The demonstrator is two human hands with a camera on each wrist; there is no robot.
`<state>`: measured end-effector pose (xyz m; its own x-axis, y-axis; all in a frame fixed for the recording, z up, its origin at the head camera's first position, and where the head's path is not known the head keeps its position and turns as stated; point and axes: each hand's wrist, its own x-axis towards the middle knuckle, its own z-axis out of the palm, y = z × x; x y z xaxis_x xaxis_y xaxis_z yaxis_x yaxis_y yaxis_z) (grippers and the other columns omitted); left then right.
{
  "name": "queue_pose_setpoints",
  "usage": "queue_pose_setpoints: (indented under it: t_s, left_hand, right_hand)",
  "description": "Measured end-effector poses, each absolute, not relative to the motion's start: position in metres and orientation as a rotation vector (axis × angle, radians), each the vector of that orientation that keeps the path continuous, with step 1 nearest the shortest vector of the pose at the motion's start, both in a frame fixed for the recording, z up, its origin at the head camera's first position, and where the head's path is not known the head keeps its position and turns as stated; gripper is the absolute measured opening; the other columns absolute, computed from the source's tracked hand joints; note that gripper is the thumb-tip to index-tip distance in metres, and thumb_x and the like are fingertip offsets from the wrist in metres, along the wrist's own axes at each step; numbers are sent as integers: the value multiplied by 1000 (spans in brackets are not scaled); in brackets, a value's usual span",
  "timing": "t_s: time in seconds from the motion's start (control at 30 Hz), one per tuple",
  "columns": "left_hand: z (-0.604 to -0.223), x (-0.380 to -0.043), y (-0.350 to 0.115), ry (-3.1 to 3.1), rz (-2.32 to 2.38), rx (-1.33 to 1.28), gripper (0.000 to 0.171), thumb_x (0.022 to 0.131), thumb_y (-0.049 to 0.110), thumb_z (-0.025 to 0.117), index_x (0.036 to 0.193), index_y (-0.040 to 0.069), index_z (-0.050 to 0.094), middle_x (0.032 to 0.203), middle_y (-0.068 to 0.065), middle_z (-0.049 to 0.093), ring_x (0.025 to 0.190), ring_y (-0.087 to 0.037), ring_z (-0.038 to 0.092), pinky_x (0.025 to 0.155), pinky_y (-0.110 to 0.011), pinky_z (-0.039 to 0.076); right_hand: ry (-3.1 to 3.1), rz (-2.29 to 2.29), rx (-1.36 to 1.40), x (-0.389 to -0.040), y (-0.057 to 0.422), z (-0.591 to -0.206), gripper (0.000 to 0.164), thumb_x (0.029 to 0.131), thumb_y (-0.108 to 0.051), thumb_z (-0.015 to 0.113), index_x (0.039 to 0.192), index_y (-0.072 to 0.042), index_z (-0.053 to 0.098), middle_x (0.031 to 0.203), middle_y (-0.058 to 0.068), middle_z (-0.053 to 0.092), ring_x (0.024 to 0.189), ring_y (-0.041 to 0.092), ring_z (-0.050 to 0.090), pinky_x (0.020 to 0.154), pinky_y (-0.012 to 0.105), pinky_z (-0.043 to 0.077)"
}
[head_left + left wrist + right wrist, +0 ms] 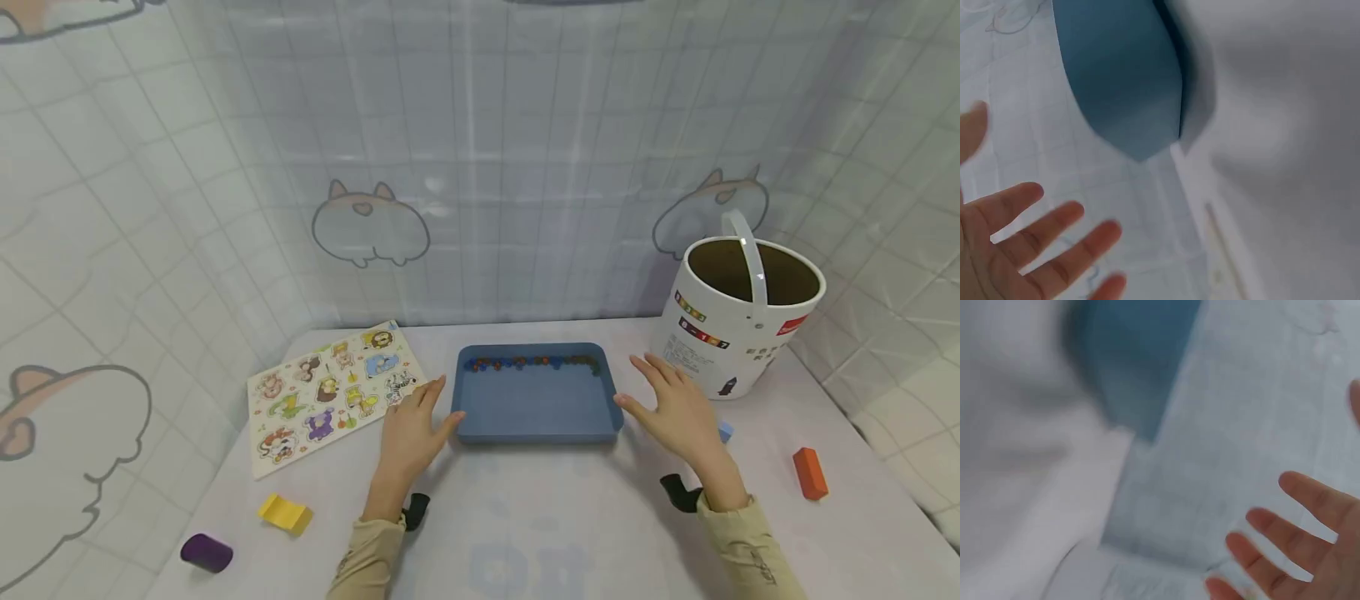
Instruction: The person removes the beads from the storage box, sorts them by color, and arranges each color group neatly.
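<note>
A shallow blue-grey tray [536, 404] lies on the table between the two hands. Along its far inner side runs a row of small blue, red and brown pieces [525, 362], too small to make out. My left hand [414, 429] is at the tray's left side with spread fingers, its thumb tip near the left rim. On the other side my right hand [678, 408] is also spread, thumb toward the right rim. Neither hand holds anything. Both wrist views show the tray's outer wall [1125, 81] with the extended fingers apart from it.
An animal puzzle board [330, 396] lies at the left. Nearer are a yellow block [285, 514] and a purple cylinder [207, 552]. At the right stand a white handled bucket [720, 333], a small blue block [725, 432] and an orange block [810, 473]. Tiled-pattern sheeting surrounds the table.
</note>
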<state>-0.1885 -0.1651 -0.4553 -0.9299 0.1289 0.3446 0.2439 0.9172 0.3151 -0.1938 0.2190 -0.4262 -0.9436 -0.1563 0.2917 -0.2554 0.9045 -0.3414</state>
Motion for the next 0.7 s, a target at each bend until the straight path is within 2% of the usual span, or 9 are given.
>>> queue_pose_setpoints:
  t_s: [0.07,0.13,0.27,0.4,0.5,0.7]
  left_hand:
    - [-460,-190,-163,-2763,-661,-295,61,91,42,62,144,16,47,138,-9,56,107,-32,64,86,-50,51]
    - [-465,-192,-160,-2788,-794,-303,57,92,35,63,143,14,48,140,-7,54,99,-26,66,78,-42,53]
    - [-474,-195,-156,-2840,-903,-330,56,93,29,63,143,10,46,148,-6,45,89,-15,61,68,-28,48]
    - [-478,-195,-153,-2820,-905,-336,55,92,26,64,141,6,49,149,-9,45,79,-10,56,65,-23,45]
    - [-480,-193,-150,-2801,-921,-339,55,91,23,65,140,3,49,148,-12,45,75,-9,55,67,-24,47]
    - [-485,-192,-148,-2792,-959,-349,57,91,20,64,141,0,46,149,-14,44,80,-12,57,73,-29,49]
  right_hand:
    - [-2783,621,355,-207,207,-414,63,90,-52,59,140,-14,51,143,18,50,125,44,49,94,61,42]
    - [-2770,677,410,-220,193,-402,55,91,-47,60,135,-15,57,135,15,57,116,39,57,84,55,49]
    - [-2782,867,490,-249,159,-386,43,93,-42,60,129,-19,62,125,8,65,102,28,64,73,43,52]
    - [-2800,1154,560,-281,120,-386,38,95,-39,58,126,-20,64,123,6,67,104,25,63,76,39,53]
    - [-2806,1358,601,-302,90,-396,35,96,-35,57,126,-17,65,123,10,65,107,29,63,78,41,54]
    - [-2866,1561,603,-326,40,-431,35,96,-29,58,125,-10,65,119,13,67,103,32,66,82,41,54]
